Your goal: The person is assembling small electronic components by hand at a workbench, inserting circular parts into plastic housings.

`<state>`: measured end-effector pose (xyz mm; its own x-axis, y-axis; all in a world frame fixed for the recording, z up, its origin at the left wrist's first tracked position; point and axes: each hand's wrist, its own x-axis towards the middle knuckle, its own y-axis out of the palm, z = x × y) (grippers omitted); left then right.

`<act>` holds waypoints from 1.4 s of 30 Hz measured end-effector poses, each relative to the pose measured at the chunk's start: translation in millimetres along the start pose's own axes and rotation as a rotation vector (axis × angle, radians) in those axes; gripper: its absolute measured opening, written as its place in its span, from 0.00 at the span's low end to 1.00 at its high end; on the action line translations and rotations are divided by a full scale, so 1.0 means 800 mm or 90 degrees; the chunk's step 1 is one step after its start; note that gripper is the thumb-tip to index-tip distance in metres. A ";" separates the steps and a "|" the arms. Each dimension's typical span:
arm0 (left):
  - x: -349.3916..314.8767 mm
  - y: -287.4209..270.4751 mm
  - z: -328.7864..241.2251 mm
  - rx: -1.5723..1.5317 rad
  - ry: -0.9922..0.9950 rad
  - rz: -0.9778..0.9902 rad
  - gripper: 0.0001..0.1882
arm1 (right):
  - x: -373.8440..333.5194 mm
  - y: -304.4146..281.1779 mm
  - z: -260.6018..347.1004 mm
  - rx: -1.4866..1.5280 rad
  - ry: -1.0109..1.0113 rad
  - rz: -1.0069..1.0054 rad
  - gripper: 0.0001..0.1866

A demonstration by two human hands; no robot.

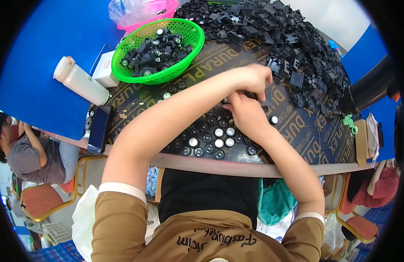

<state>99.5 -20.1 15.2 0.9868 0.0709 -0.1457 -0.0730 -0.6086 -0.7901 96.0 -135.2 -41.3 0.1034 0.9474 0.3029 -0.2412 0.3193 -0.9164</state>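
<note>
Parts (298,43) and round caps (213,135) crowd the brown table (298,139).

The small round caps (210,139) looked like shiny black plastic, and some had bright silver middles like metal. The pile of black parts (298,48) was dull, matt plastic. The green basket (191,52) was smooth plastic full of holes. The surface (307,135) had a dark, smooth sheet. The white bottle (79,81) looked like plain matt plastic. The phone (98,127) was glossy.
</note>
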 end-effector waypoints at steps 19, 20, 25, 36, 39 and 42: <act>-0.144 0.021 0.054 -0.930 0.023 -0.232 0.24 | 0.045 -0.053 -0.036 1.210 0.386 0.011 0.15; -0.144 0.022 0.053 -0.918 0.037 -0.206 0.24 | 0.046 -0.052 -0.033 1.199 0.368 -0.035 0.15; -0.147 0.024 0.048 -0.929 0.066 -0.130 0.24 | 0.033 -0.052 -0.032 1.142 0.307 -0.096 0.13; -0.137 0.030 0.056 -0.346 0.135 -0.390 0.27 | 0.020 -0.049 -0.029 1.161 0.269 -0.043 0.11; -0.139 0.029 0.051 -0.164 0.190 -0.454 0.28 | 0.021 -0.044 -0.028 1.176 0.243 -0.029 0.11; -0.142 0.028 0.046 -0.142 0.185 -0.475 0.27 | 0.020 -0.043 -0.027 1.156 0.232 -0.009 0.10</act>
<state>-19.3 -12.8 -7.7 0.7651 0.3301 0.5529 0.6154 -0.6276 -0.4769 126.9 -131.5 -10.4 0.2319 0.9726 0.0164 -0.8255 0.1879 0.5322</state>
